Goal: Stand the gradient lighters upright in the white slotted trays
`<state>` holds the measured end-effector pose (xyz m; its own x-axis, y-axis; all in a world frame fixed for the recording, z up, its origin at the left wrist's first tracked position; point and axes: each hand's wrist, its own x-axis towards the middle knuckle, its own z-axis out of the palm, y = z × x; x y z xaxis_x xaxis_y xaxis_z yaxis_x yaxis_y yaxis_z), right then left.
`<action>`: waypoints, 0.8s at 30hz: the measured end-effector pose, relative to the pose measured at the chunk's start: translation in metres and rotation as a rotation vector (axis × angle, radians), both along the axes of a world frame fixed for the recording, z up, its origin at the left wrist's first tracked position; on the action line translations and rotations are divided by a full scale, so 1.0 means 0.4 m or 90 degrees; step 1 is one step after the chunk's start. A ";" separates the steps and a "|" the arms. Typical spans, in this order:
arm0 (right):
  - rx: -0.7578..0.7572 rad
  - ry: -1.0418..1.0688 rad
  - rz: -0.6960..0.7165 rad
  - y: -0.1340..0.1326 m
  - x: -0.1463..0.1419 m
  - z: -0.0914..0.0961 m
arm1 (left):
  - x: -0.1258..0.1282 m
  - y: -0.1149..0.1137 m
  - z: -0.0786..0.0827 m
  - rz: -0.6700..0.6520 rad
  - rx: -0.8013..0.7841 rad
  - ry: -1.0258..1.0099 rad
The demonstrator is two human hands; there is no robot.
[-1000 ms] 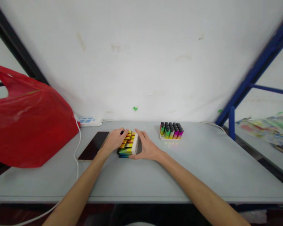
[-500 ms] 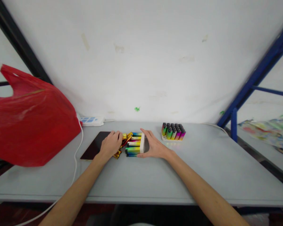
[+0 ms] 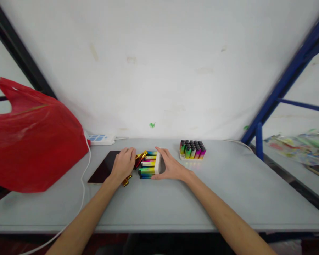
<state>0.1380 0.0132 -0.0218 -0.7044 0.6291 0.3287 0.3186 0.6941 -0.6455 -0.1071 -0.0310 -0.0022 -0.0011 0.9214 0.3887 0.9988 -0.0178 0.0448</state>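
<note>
A white tray (image 3: 157, 163) tipped on its side lies on the grey table (image 3: 159, 202), with rainbow-coloured lighters (image 3: 147, 166) sticking out of it toward the left. My right hand (image 3: 171, 166) grips the tray's right side, fingers curled round it. My left hand (image 3: 123, 164) is closed over several gold-topped lighters (image 3: 140, 158) pulled out to the left; one shows under the hand near the table. A second tray of upright lighters (image 3: 192, 149) with black tops stands further right.
A dark phone (image 3: 103, 167) lies flat left of my left hand. A large red plastic bag (image 3: 33, 140) sits at the left. A white power strip (image 3: 99, 138) and its cable lie by the wall. A blue metal frame (image 3: 276, 92) rises at the right.
My left hand has drawn several gold-topped lighters leftward out of the tipped tray, leaving a gap between them and the lighters still in it. My right hand stays on the tray.
</note>
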 end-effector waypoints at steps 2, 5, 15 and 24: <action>0.002 -0.001 0.000 0.001 0.000 -0.001 | 0.013 0.003 -0.011 -0.050 0.058 -0.054; 0.005 -0.006 -0.003 0.001 0.000 -0.002 | 0.021 0.016 -0.030 -0.141 0.055 -0.134; 0.015 -0.018 -0.001 0.004 0.002 0.001 | -0.016 0.035 -0.041 -0.119 -0.054 0.022; 0.015 -0.014 -0.002 0.003 0.004 0.001 | 0.011 0.027 -0.029 -0.084 -0.027 -0.144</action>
<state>0.1394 0.0143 -0.0212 -0.7098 0.6238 0.3273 0.3352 0.7077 -0.6220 -0.1025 -0.0203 -0.0140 0.0377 0.9346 0.3538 0.9525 -0.1406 0.2700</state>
